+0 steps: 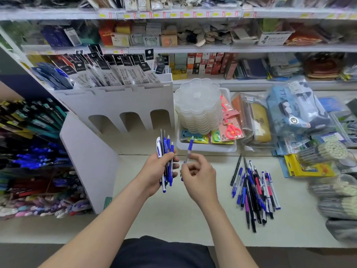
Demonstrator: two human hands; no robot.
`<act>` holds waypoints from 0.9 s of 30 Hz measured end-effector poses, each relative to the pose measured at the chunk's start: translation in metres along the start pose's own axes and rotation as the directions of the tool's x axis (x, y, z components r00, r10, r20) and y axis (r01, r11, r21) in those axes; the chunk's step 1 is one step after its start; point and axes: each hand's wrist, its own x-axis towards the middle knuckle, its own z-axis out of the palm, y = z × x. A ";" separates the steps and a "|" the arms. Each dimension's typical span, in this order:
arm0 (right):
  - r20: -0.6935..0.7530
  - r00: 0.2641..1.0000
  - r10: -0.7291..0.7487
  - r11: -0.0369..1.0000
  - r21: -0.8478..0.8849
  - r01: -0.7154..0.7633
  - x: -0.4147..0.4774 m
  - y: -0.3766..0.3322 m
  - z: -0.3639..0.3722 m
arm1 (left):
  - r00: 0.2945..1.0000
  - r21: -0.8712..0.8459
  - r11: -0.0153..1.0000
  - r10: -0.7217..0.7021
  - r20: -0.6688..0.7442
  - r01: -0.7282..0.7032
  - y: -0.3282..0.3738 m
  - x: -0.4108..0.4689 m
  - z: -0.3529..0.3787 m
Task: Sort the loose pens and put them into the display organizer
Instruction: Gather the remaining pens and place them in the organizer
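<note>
Refill packs (pixel 116 74), back row of the display organizer (pixel 116 105): black header cards, white brand print, seemingly "deli".
White carton (pixel 274 38), upper shelf, right side: dark lettering starting "HO", rest blurred.
Yellow box (pixel 313 170), right edge of my counter: "12" at its near left corner.
Shelf price tags (pixel 173 15): unreadable to me.

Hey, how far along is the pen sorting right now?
Partly done. A bundle of mostly blue pens is gathered in the left hand. The right hand pinches a single blue pen beside it. Still to do: a mixed pile of blue, black and pink pens lies on the counter, and the held pens have not reached the display organizer on the left.
</note>
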 end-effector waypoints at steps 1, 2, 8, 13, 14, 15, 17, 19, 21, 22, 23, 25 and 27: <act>0.020 0.999 -0.036 0.998 0.051 0.034 -0.009 -0.010 0.001 | 1.000 -0.006 1.000 0.008 0.003 -0.008 0.000 -0.002 0.000; 0.025 0.997 -0.076 0.994 0.075 0.074 -0.016 -0.018 0.002 | 1.000 -0.008 1.000 0.014 0.011 -0.014 0.000 -0.005 -0.001; 0.027 0.940 -0.340 0.896 -0.293 0.332 -0.034 -0.031 0.014 | 0.993 -0.167 0.985 -0.013 0.114 0.032 0.008 -0.028 -0.016; 0.030 0.913 -0.407 0.661 -0.680 0.317 -0.066 -0.050 0.023 | 0.991 -0.041 0.999 0.011 0.130 -0.006 0.011 -0.055 -0.038; -0.009 0.915 -0.403 0.711 -0.633 0.306 -0.071 -0.056 0.022 | 0.990 -0.007 1.000 0.019 0.139 -0.018 0.010 -0.061 -0.043; -0.053 0.916 -0.398 0.779 -0.548 0.306 -0.074 -0.063 0.021 | 0.988 0.014 1.000 0.024 0.154 -0.026 0.009 -0.065 -0.049; -0.093 0.914 -0.394 0.866 -0.372 0.335 -0.074 -0.072 0.021 | 0.982 0.032 0.999 0.028 0.185 -0.034 0.008 -0.075 -0.058; -0.008 0.919 -0.395 0.884 -0.278 0.377 -0.067 -0.080 0.024 | 0.975 0.069 0.997 0.029 0.218 -0.045 0.009 -0.086 -0.068; 0.148 0.936 -0.319 0.886 -0.303 0.350 -0.062 -0.088 0.031 | 0.960 0.098 0.994 0.023 0.279 -0.052 0.012 -0.098 -0.078; 0.201 0.937 -0.286 0.872 -0.351 0.341 -0.061 -0.091 0.035 | 0.950 0.106 0.993 0.017 0.312 -0.053 0.014 -0.103 -0.083; 0.230 0.935 -0.271 0.856 -0.386 0.343 -0.061 -0.094 0.038 | 0.943 0.118 0.992 0.012 0.334 -0.054 0.016 -0.109 -0.090; 0.246 0.928 -0.279 0.862 -0.362 0.355 -0.066 -0.103 0.047 | 0.936 0.141 0.988 0.011 0.352 -0.065 0.021 -0.119 -0.108; 0.245 0.930 -0.275 0.890 -0.301 0.342 -0.075 -0.113 0.059 | 0.926 0.164 0.983 0.018 0.378 -0.086 0.026 -0.129 -0.130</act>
